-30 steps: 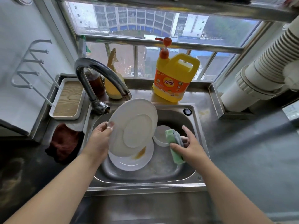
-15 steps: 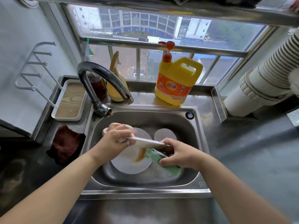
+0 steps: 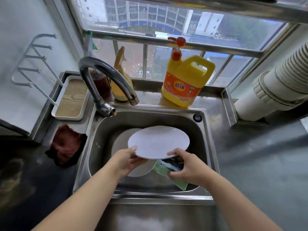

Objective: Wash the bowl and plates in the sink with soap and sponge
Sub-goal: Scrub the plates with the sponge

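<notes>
A: Plate status?
B: White plate point(image 3: 158, 141) now lies nearly flat over the sink point(image 3: 202, 147), no longer edge-on as half a second ago. Left hand point(image 3: 124, 161) pinches its near rim.
A: Right hand?
B: Right hand point(image 3: 186, 165) grips the green sponge point(image 3: 166, 169), thumb on the plate's edge (sponge now under the plate). Second plate point(image 3: 138, 170) lies in the basin below.
A: Soap?
B: Yellow soap jug point(image 3: 185, 80) unmoved on the tabletop point(image 3: 250, 147) behind the sink.

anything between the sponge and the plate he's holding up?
Nothing visible. The right hand holds the green sponge directly under the near rim of the white plate, which the left hand grips; actual contact is hidden by the plate.
</notes>
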